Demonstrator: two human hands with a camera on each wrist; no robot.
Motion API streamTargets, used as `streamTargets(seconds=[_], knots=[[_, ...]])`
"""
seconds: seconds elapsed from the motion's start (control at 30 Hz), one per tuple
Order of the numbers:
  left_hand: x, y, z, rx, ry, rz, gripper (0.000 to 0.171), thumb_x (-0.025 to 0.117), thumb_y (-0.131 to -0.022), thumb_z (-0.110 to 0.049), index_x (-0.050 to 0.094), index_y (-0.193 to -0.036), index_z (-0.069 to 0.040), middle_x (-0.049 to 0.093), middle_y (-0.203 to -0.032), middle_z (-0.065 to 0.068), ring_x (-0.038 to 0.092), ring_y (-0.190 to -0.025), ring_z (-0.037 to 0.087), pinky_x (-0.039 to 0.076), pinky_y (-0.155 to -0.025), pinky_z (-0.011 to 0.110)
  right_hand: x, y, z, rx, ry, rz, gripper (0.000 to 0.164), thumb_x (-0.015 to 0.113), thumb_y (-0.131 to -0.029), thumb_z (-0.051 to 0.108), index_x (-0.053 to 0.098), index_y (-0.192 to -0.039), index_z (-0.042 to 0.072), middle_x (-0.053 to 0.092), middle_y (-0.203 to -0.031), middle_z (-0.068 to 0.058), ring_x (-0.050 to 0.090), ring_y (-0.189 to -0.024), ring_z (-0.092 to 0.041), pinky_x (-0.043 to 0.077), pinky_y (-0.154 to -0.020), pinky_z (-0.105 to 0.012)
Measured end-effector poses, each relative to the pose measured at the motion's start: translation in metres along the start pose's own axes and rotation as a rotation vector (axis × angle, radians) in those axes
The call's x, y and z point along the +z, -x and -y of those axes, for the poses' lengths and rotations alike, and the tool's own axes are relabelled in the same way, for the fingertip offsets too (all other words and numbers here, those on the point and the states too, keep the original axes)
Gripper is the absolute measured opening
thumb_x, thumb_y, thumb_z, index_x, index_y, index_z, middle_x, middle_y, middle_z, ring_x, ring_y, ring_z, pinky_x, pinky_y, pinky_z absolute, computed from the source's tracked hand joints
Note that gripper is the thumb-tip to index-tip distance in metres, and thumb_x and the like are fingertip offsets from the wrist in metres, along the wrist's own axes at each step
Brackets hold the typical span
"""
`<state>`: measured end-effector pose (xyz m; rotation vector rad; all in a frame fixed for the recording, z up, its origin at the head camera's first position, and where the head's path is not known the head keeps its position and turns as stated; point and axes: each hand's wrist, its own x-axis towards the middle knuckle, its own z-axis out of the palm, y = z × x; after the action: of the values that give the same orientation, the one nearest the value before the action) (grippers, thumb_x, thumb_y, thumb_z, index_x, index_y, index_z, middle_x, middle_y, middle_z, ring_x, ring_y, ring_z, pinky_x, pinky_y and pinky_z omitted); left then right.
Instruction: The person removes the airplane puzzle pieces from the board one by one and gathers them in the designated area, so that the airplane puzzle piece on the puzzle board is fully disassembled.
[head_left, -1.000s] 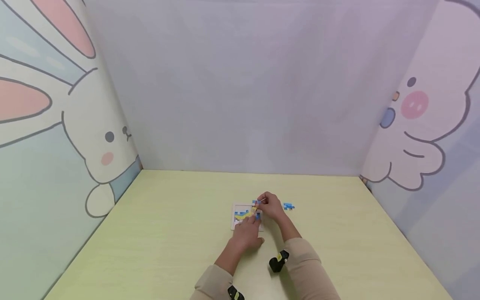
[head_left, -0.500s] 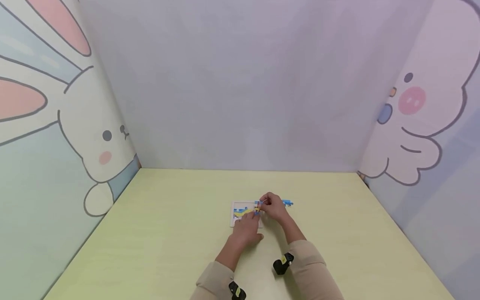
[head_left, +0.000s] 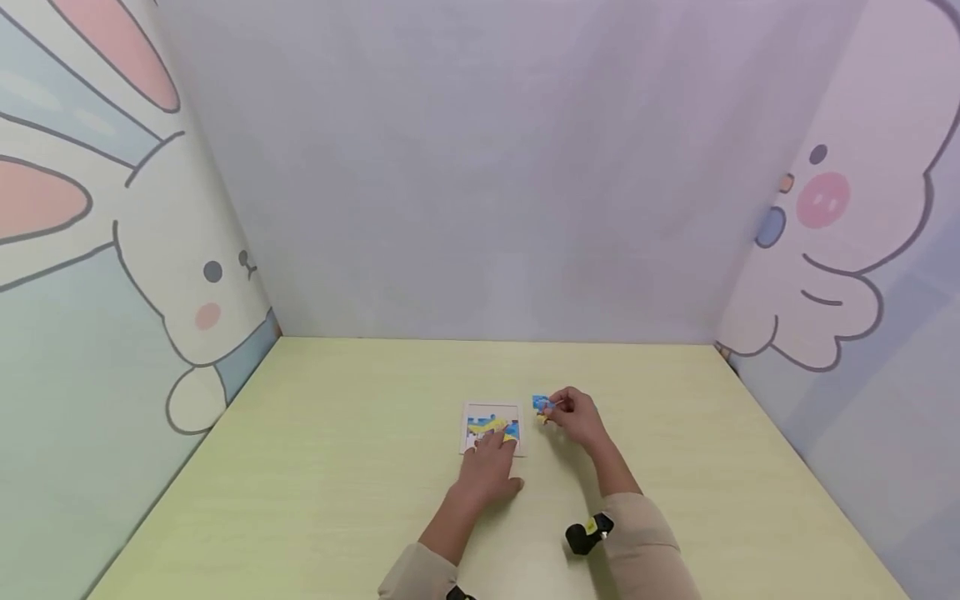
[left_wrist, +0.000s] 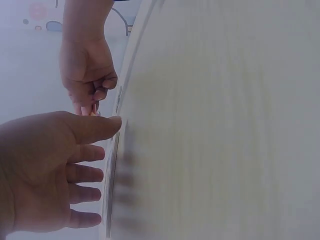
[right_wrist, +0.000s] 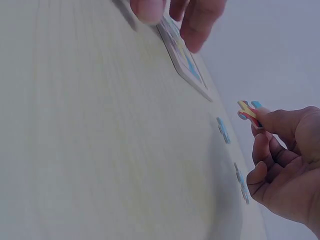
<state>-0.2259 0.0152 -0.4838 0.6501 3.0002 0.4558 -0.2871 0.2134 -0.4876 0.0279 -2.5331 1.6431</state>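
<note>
My right hand (head_left: 577, 417) pinches a jigsaw piece (head_left: 542, 406) between thumb and fingers, just right of the puzzle frame. In the right wrist view this piece (right_wrist: 249, 112) shows yellow, red and blue and is lifted off the table. My left hand (head_left: 487, 467) lies with fingers extended over the lower part of the white-rimmed puzzle frame (head_left: 462, 429). Blue and yellow joined pieces (head_left: 480, 423) fill the frame's lower area; its upper strip is bare. The left wrist view shows the left hand (left_wrist: 45, 170) with straight, spread fingers.
Two loose jigsaw pieces, a nearer one (right_wrist: 242, 183) and a farther one (right_wrist: 223, 130), lie on the table by the right hand; the head view hides them behind it. The pale yellow table (head_left: 337, 467) is bordered by a plain back wall and cartoon-printed side walls.
The right hand has moved right, away from the frame's upper right corner, carrying the pinched jigsaw piece off it. The left hand stays on the frame, shifted slightly.
</note>
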Motion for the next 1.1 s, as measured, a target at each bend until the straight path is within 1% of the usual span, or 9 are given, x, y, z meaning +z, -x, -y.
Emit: streamTargets(seconds=[0.13,0.23,0.4,0.57,0.67,0.77,0.9,1.0,1.1], knots=[[-0.002,0.006,0.006,0.006,0.005,-0.034,0.051,0.077,-0.087,-0.03,0.062,-0.127,-0.004,0.054,-0.135,0.013,0.049,-0.127,0.032,0.046,-0.093,0.053,-0.013,0.002,-0.004,0.024,0.001,-0.019,0.015,0.066,-0.091,-0.004,0.059,-0.103,-0.01,0.062,-0.081,-0.01,0.054,-0.069,-0.013,0.045,-0.059,-0.024],[-0.006,0.008,0.012,0.001,0.018,-0.049,0.05,0.076,-0.088,-0.029,0.061,-0.128,-0.004,0.054,-0.135,0.014,0.049,-0.127,0.033,0.045,-0.094,0.054,-0.023,0.004,-0.005,0.037,-0.01,-0.035,0.016,0.066,-0.092,-0.004,0.058,-0.104,-0.01,0.063,-0.084,-0.012,0.056,-0.072,-0.013,0.048,-0.062,-0.026],[-0.012,0.014,0.021,-0.035,0.068,-0.015,0.054,0.073,-0.09,-0.027,0.057,-0.134,0.0,0.05,-0.142,0.019,0.043,-0.135,0.04,0.041,-0.1,0.058,-0.038,0.009,-0.006,0.055,-0.025,-0.04,0.018,0.064,-0.094,-0.002,0.057,-0.108,-0.011,0.064,-0.087,-0.012,0.058,-0.075,-0.014,0.051,-0.068,-0.031],[-0.015,0.018,0.028,-0.06,0.108,-0.007,0.053,0.073,-0.09,-0.024,0.057,-0.133,0.001,0.049,-0.142,0.022,0.042,-0.135,0.041,0.039,-0.101,0.061,-0.05,0.013,-0.009,0.071,-0.034,-0.046,0.019,0.063,-0.096,0.001,0.056,-0.111,-0.01,0.064,-0.089,-0.01,0.058,-0.079,-0.018,0.052,-0.071,-0.032],[-0.015,0.019,0.03,-0.062,0.124,-0.004,0.052,0.073,-0.089,-0.023,0.058,-0.132,0.002,0.049,-0.142,0.023,0.043,-0.134,0.042,0.04,-0.1,0.061,-0.057,0.013,-0.011,0.069,-0.029,-0.05,0.022,0.063,-0.097,0.002,0.055,-0.113,-0.01,0.063,-0.091,-0.011,0.058,-0.079,-0.016,0.052,-0.071,-0.031],[-0.014,0.021,0.032,-0.057,0.114,0.012,0.053,0.074,-0.088,-0.024,0.058,-0.133,0.001,0.052,-0.139,0.021,0.046,-0.131,0.04,0.042,-0.096,0.06,-0.064,0.014,-0.013,0.076,-0.031,-0.06,0.023,0.064,-0.097,0.002,0.055,-0.113,-0.011,0.063,-0.091,-0.011,0.057,-0.078,-0.014,0.052,-0.071,-0.03],[-0.017,0.023,0.033,-0.057,0.114,0.05,0.056,0.074,-0.088,-0.024,0.056,-0.136,0.001,0.053,-0.138,0.019,0.048,-0.128,0.039,0.045,-0.093,0.059,-0.071,0.015,-0.016,0.087,-0.06,-0.055,0.024,0.063,-0.097,0.002,0.053,-0.115,-0.011,0.065,-0.093,-0.01,0.058,-0.079,-0.014,0.052,-0.07,-0.029],[-0.02,0.024,0.035,-0.062,0.126,0.077,0.058,0.073,-0.089,-0.024,0.054,-0.137,0.002,0.051,-0.141,0.02,0.047,-0.131,0.039,0.044,-0.096,0.06,-0.074,0.015,-0.018,0.088,-0.075,-0.05,0.025,0.063,-0.098,0.003,0.052,-0.116,-0.011,0.066,-0.093,-0.009,0.059,-0.08,-0.013,0.052,-0.071,-0.029],[-0.021,0.025,0.036,-0.063,0.138,0.094,0.059,0.073,-0.089,-0.023,0.053,-0.139,0.002,0.049,-0.144,0.021,0.044,-0.134,0.041,0.042,-0.098,0.061,-0.078,0.014,-0.021,0.089,-0.063,-0.062,0.025,0.063,-0.098,0.003,0.053,-0.116,-0.011,0.066,-0.092,-0.007,0.059,-0.079,-0.012,0.052,-0.072,-0.029]])
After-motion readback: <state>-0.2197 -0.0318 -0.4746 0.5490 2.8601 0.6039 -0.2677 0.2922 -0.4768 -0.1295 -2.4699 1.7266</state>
